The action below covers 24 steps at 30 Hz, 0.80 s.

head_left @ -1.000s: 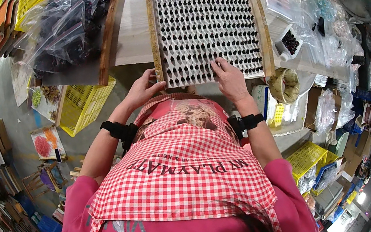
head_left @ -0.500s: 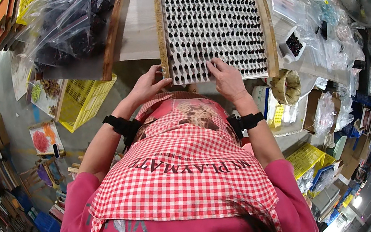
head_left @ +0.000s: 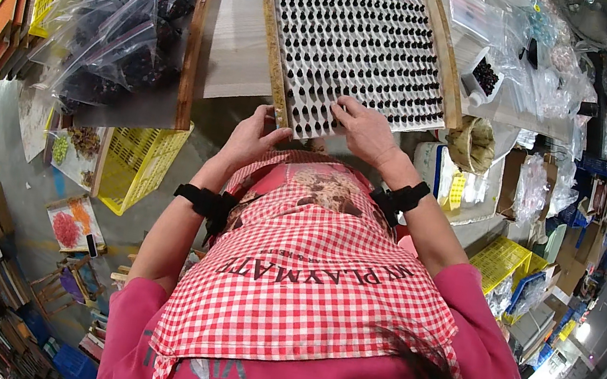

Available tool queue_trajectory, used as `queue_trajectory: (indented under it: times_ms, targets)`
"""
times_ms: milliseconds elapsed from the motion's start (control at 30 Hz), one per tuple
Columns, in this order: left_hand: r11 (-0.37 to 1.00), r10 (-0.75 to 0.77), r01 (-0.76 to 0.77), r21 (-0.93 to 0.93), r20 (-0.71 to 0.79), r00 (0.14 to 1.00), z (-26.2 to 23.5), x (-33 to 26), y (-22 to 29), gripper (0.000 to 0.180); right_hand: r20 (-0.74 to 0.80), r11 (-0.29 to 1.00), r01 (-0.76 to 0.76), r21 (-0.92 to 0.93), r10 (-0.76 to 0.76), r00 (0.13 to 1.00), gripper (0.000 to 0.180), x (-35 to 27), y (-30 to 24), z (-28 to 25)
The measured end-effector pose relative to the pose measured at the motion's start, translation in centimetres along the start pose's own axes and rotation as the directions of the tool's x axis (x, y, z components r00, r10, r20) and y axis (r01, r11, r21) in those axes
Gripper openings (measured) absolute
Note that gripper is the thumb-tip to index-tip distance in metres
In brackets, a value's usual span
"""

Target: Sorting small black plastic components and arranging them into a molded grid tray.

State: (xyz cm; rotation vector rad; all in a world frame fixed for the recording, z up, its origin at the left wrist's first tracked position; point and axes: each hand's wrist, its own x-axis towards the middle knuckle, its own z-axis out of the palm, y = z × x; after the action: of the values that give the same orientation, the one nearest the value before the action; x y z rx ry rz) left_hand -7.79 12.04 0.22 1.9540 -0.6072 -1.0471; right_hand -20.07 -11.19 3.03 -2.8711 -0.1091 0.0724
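Observation:
A wooden-framed white perforated tray (head_left: 431, 17) holds several rows of small dark pieces and lies on the table in front of me. My left hand (head_left: 251, 140) curls around the tray's near left corner, gripping the wooden edge. My right hand (head_left: 366, 132) rests flat on the near rows of the tray, fingers spread over the dark pieces. Both wrists wear black straps. A red checked apron over a pink top fills the lower middle of the view.
Clear plastic bags of dark pieces (head_left: 118, 19) are heaped on the table at the left. A yellow crate (head_left: 133, 164) stands below the table edge. Small bags and a white cup of dark pieces (head_left: 481, 79) lie at the right, with more yellow crates (head_left: 502, 261) nearby.
The tray has slid a little toward the upper right of the view. My left hand has risen from below the tray to its near left corner. My right hand stays on the near rows.

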Motion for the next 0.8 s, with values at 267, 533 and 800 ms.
queue_trajectory:
  times_ms: [267, 533, 800]
  targets:
    - [0.995, 0.081, -0.081, 0.057, -0.012, 0.997, 0.3, 0.7, -1.7, 0.053, -0.160, 0.998, 0.059, -0.009, -0.060, 0.985, 0.043, 1.0, -1.2, 0.0]
    - [0.995, 0.061, -0.058, 0.086, -0.031, 0.998, 0.1, 0.5, -1.1, 0.054, -0.049, 0.992, 0.120, 0.029, -0.118, 0.992, 0.039, 1.9, -1.5, 1.2]
    - [0.991, 0.081, -0.076, 0.106, -0.035, 0.996, 0.3, 0.6, -1.6, 0.051, -0.081, 0.992, 0.126, -0.005, -0.126, 0.989, 0.039, 2.5, -2.3, 1.0]
